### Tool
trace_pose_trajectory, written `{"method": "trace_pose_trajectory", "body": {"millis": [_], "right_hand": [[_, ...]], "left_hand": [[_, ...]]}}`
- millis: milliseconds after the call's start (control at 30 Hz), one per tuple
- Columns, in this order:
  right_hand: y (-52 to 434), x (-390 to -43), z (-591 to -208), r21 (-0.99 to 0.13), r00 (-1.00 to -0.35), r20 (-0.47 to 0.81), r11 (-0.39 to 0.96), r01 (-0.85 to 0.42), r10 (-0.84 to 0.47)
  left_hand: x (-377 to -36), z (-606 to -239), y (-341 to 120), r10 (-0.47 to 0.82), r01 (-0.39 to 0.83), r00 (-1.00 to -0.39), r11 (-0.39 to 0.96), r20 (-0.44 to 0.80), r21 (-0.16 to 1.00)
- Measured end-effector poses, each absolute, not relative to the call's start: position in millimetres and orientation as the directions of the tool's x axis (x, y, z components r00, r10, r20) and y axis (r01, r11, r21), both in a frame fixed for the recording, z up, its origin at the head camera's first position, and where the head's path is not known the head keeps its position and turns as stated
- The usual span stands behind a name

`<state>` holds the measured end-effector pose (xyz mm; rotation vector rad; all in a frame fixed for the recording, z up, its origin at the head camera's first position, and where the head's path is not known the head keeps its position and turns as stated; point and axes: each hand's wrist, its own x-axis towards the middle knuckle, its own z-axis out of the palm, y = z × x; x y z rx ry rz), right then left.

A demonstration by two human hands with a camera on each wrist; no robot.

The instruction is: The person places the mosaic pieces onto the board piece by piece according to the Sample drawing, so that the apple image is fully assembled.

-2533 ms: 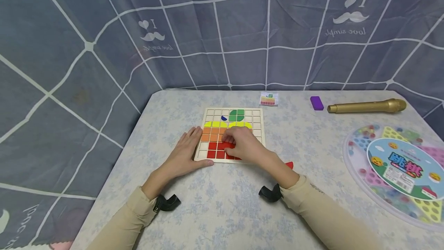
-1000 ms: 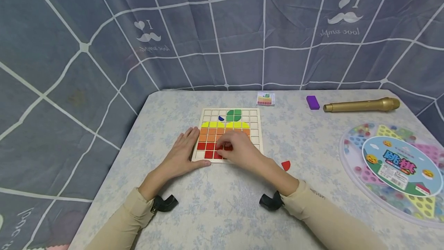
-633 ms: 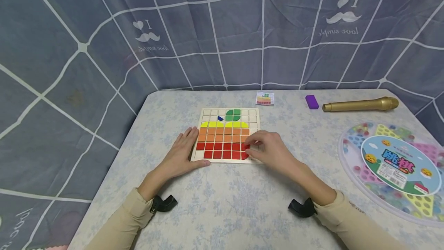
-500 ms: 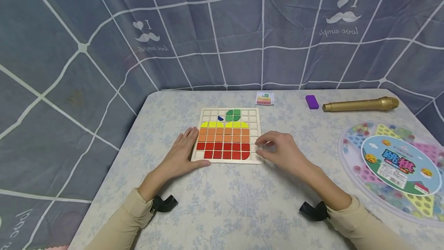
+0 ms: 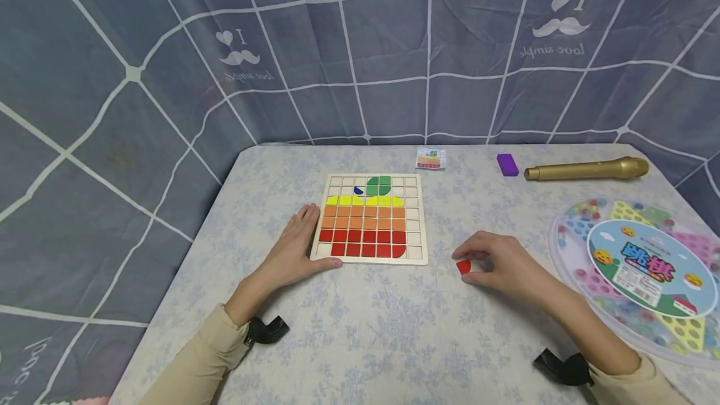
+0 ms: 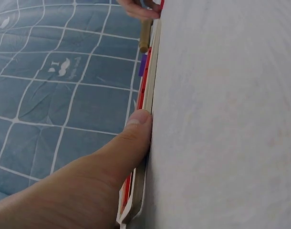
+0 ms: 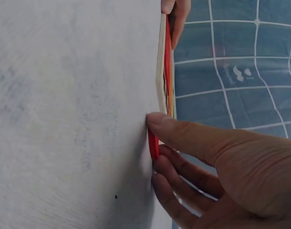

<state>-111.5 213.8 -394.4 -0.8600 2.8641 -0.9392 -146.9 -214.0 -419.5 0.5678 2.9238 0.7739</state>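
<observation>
A wooden puzzle board (image 5: 416,230) lies flat on the table, filled with red, orange and yellow pieces, a green leaf shape and a small blue piece. My left hand (image 5: 292,239) rests against its near left corner, fingers straight along the left side and thumb on the front edge. Right of the board, my right hand (image 5: 500,264) pinches a red quarter-round puzzle piece (image 5: 464,267) between thumb and fingers, at the table surface. In the right wrist view the red piece (image 7: 153,143) stands out between thumb and fingertips.
A small picture card (image 5: 430,159) lies behind the board. Further right are a purple block (image 5: 507,165) and a gold microphone (image 5: 586,169). A round, clear Chinese checkers case (image 5: 568,280) lies beside my right forearm. A patterned curtain (image 5: 394,49) hangs behind the table.
My right hand has left the red rows of the board and moved right to the loose red piece, now pinching it. The left hand stays at the board's corner.
</observation>
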Motion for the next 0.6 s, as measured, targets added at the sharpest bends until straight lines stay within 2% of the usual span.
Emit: {"method": "trace_pose_trajectory", "body": {"millis": [367, 600], "right_hand": [[214.5, -117.0, -401.7, -0.57, -0.794, 0.243, 0.58, -0.582, -0.557], [210.2, -120.3, -399.4, -0.603, -0.821, 0.193, 0.595, -0.532, -0.538]], "left_hand": [[-147.7, -421.0, -214.9, 0.349, 0.326, -0.936, 0.816, 0.044, 0.477], [-147.5, -420.2, -212.1, 0.349, 0.335, -0.935, 0.815, 0.06, 0.474]]}}
